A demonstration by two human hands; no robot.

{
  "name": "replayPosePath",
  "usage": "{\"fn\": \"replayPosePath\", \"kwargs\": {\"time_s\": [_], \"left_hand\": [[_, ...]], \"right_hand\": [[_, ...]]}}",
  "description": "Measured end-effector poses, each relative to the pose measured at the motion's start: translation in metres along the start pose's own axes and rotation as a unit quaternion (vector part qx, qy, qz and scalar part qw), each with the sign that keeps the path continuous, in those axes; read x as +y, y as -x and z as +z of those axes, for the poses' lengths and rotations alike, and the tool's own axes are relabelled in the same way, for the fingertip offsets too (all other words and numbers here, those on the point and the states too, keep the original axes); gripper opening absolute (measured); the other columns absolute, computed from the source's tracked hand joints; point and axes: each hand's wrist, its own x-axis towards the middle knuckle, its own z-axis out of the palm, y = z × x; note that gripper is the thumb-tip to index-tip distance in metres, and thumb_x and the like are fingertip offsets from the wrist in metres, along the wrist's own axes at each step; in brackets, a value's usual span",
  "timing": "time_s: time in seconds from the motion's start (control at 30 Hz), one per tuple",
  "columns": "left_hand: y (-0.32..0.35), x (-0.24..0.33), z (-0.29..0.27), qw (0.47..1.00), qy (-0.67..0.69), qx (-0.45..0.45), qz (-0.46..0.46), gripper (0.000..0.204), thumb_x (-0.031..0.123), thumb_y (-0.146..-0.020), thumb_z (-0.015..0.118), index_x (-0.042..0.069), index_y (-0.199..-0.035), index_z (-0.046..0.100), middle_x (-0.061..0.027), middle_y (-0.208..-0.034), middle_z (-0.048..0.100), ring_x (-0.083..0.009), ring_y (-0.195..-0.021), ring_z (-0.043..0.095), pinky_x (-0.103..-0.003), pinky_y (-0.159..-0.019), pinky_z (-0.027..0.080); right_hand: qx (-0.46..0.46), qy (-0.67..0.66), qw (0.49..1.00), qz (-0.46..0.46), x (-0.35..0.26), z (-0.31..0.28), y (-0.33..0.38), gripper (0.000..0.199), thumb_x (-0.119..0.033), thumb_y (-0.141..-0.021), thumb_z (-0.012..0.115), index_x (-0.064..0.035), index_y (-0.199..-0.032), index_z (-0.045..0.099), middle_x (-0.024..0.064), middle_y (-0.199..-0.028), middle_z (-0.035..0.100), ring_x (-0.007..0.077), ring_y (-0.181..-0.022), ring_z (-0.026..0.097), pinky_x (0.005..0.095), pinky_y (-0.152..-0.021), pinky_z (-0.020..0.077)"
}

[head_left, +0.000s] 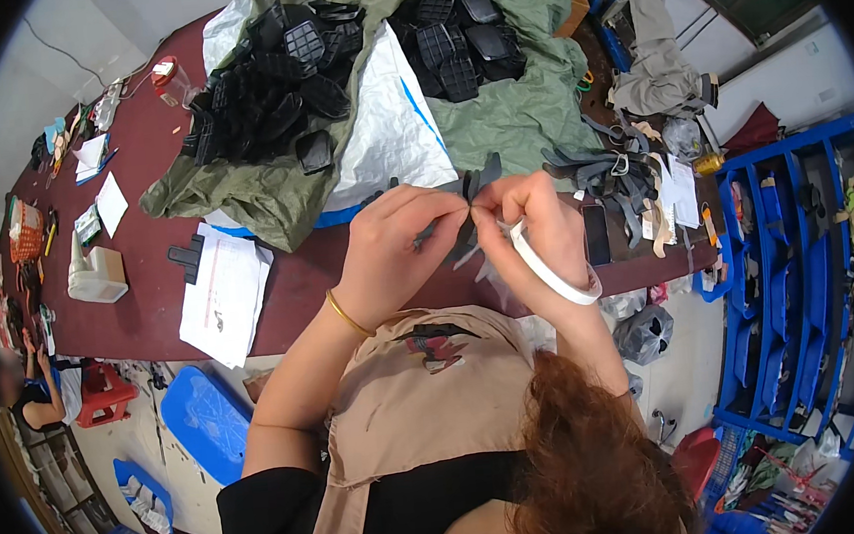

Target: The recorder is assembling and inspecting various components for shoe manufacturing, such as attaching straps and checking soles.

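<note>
left hand (pixel 390 245): fingers pinched shut on the lower-left end of a thin black plastic strip part (pixel 470 208); a gold bangle sits on the wrist
right hand (pixel 534 228): thumb and fingertips closed on the same part from the right, a white tape roll (pixel 553 272) looped round the wrist
part position: held in the air above the near edge of the dark red worktable (pixel 150 319), between both hands
long axis: runs from lower left to upper right, forked upper tip poking out above the knuckles
nearer hand: both touch it (the right seems to grip closer to the middle, hard to tell)
behind: olive green tarp sack (pixel 515 109) heaped with black moulded plastic pieces (pixel 273 88), well apart from the hands
right of hands: pile of grey-black strip parts (pixel 605 173), near the right hand
left: white paper sheets (pixel 223 293) on the table edge, blue plastic stool (pixel 203 415) on the floor
in the way: nothing between the hands and the piles
</note>
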Motion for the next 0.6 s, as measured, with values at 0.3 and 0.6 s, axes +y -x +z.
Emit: {"fn": "replayPosePath", "kwargs": {"time_s": [0.3, 0.6], "left_hand": [[0.0025, 0.0017, 0.0056, 1.0, 0.001, 0.007, -0.024, 0.015, -0.003, -0.069, 0.066, 0.003, -0.082, 0.063, -0.0073, -0.079, 0.064, -0.0211, -0.068, 0.062, -0.028, -0.059, 0.049], [0.0002, -0.0034, 0.0061, 1.0, 0.007, -0.005, -0.016, 0.012, -0.004, -0.069, 0.066, 0.002, -0.079, 0.063, -0.0053, -0.073, 0.063, -0.0134, -0.061, 0.059, -0.022, -0.051, 0.044]], "right_hand": [[0.034, -0.055, 0.997, 0.041, -0.0024, 0.006, 0.0036, 0.027, 0.008, -0.075, 0.059, -0.0039, -0.082, 0.036, 0.0125, -0.073, 0.059, 0.0222, -0.061, 0.059, 0.0291, -0.057, 0.0469], [0.009, -0.022, 0.999, 0.041, 0.0003, 0.0037, 0.0032, 0.027, 0.008, -0.074, 0.06, -0.0035, -0.082, 0.037, 0.0127, -0.075, 0.058, 0.0249, -0.063, 0.058, 0.0305, -0.058, 0.0467]]}}
